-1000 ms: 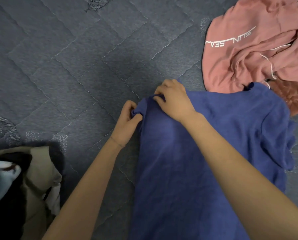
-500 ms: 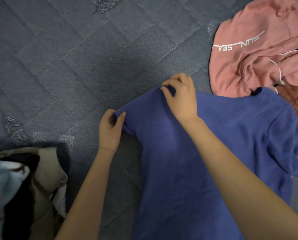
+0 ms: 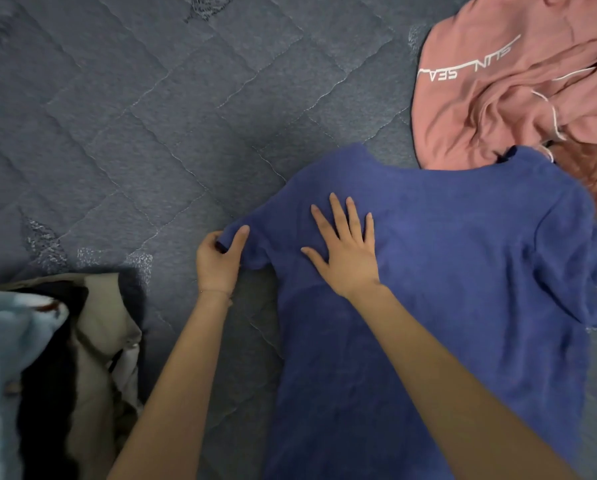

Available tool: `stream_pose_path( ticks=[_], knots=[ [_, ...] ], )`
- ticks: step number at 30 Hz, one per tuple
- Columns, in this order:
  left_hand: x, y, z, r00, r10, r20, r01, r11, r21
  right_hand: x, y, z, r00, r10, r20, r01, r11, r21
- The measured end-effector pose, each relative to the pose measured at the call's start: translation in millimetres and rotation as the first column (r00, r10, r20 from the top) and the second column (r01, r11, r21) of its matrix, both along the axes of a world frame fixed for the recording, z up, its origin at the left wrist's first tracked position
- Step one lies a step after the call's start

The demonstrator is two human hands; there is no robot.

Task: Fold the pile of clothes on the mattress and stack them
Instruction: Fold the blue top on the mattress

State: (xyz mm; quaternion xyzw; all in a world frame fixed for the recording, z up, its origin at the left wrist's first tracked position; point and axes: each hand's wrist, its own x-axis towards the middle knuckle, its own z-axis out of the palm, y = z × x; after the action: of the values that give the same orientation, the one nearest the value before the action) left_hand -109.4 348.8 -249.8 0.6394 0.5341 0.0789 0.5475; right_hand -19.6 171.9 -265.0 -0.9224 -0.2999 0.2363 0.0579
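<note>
Now left hand (image 3: 217,261) fingers (image 3: 239,237) pinch the blue shirt (image 3: 446,271) sleeve.

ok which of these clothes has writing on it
The pink one, top right: white lettering runs across it. The blue shirt is plain, and the pile at lower left shows none.

the mattress (image 3: 151,133) lies bare across its far and left stretch, a wide quilted run where a hand could pass freely. the blue shirt (image 3: 446,271) spreads flat over the near right part. a crumpled pink sweatshirt (image 3: 497,116) fills the far right, touching the shirt's collar end. a heap of clothes (image 3: 92,341) stands at the near left. a bare strip runs between the heap and the shirt, and there the left hand (image 3: 217,261) pinches the sleeve. the right hand (image 3: 345,254) lies flat on the shirt.
</note>
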Motion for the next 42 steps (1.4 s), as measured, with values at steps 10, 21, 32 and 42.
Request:
stream_pose_path(
  ticks=[10,21,32,42],
  knots=[
    [23.7,-48.7,45.7,0.928,-0.372,0.016,0.347,0.88,0.325,-9.9,-48.1,27.8,0.96,-0.242,-0.141,0.278,0.882,0.38],
    [54.8,-150.7,31.0,0.834,-0.476,-0.28,0.547,0.643,0.536,4.7,-158.9,41.8,0.926,-0.348,-0.144,0.377,0.86,0.343],
    [33.1,-168.3,31.0,0.624,-0.387,-0.679,0.728,0.603,0.326,8.1,-206.7,23.8,0.89,-0.431,-0.149,0.456,0.825,0.334],
    [24.8,-194.7,38.0,0.772,-0.423,-0.473,0.633,0.446,0.633,11.1,-210.9,30.3,0.868,-0.461,-0.187,0.496,0.783,0.376]
  ],
)
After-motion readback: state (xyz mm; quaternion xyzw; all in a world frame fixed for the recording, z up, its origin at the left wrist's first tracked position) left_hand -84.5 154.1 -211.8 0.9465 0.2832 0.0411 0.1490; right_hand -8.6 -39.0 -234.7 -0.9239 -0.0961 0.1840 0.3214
